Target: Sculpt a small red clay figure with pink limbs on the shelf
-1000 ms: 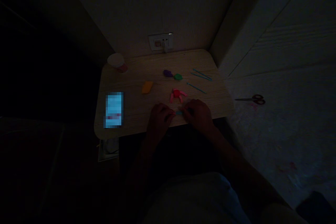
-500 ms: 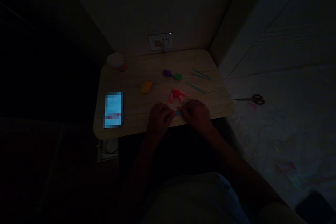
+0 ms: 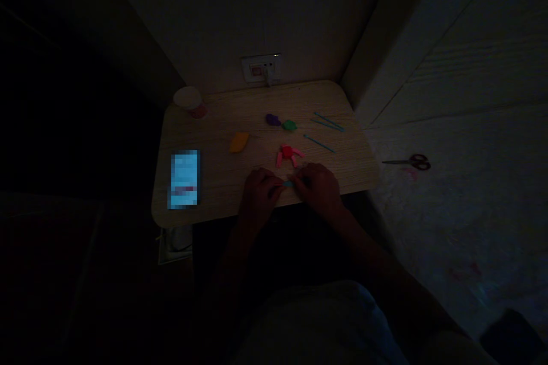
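Observation:
In the dim head view, my left hand (image 3: 259, 191) rests at the table's front edge, its fingers pinched on a thin pinkish piece (image 3: 278, 184). My right hand (image 3: 319, 185) is closed around a teal plastic tool (image 3: 288, 183), whose flat tip points toward the left fingertips and appears to touch the pinkish piece. Just beyond the hands lies a red modelling clay body (image 3: 287, 152) with several pink clay limbs around it. Farther back are a purple clay lump (image 3: 272, 120) and a green clay lump (image 3: 290, 125). An orange lump (image 3: 238, 142) sits to the left.
Thin teal tools (image 3: 319, 143) lie on the table's right side. A lit phone (image 3: 185, 178) is at the left, with a paper cup (image 3: 188, 98) behind it. Scissors (image 3: 406, 162) lie on the pale surface beyond the wooden table (image 3: 214, 199). A wall socket (image 3: 261, 69) holds a plug.
My right hand has shifted very slightly left with the teal tool, closer to my left fingertips. The clay pieces on the table stay in place.

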A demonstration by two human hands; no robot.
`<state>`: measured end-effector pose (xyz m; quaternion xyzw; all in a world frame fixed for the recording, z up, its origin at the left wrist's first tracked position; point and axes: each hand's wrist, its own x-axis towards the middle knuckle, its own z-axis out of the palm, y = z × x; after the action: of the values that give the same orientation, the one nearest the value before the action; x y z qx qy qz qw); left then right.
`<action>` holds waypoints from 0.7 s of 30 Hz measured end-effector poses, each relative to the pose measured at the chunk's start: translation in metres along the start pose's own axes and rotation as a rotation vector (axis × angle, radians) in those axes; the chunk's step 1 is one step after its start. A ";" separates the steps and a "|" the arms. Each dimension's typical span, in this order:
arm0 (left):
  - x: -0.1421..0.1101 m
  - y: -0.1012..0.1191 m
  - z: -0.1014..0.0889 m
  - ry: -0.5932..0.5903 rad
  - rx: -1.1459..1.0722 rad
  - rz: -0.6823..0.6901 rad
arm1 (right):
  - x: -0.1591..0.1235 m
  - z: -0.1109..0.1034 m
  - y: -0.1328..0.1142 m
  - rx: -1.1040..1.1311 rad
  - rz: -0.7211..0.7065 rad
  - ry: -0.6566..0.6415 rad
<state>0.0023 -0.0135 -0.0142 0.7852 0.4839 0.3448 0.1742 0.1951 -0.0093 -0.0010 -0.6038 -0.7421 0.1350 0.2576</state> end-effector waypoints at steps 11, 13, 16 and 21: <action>0.000 0.000 0.000 -0.010 -0.004 0.013 | 0.000 -0.002 -0.004 -0.011 0.013 -0.013; 0.000 0.000 0.000 -0.005 -0.002 0.016 | 0.000 -0.002 -0.005 -0.014 0.016 -0.015; 0.000 0.001 0.000 -0.005 0.000 0.017 | 0.001 -0.002 -0.005 -0.015 0.021 -0.011; 0.000 0.003 -0.002 0.000 -0.005 -0.005 | 0.001 -0.004 -0.002 0.000 0.005 -0.026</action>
<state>0.0031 -0.0148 -0.0109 0.7838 0.4848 0.3454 0.1770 0.1953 -0.0096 0.0034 -0.6038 -0.7439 0.1438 0.2476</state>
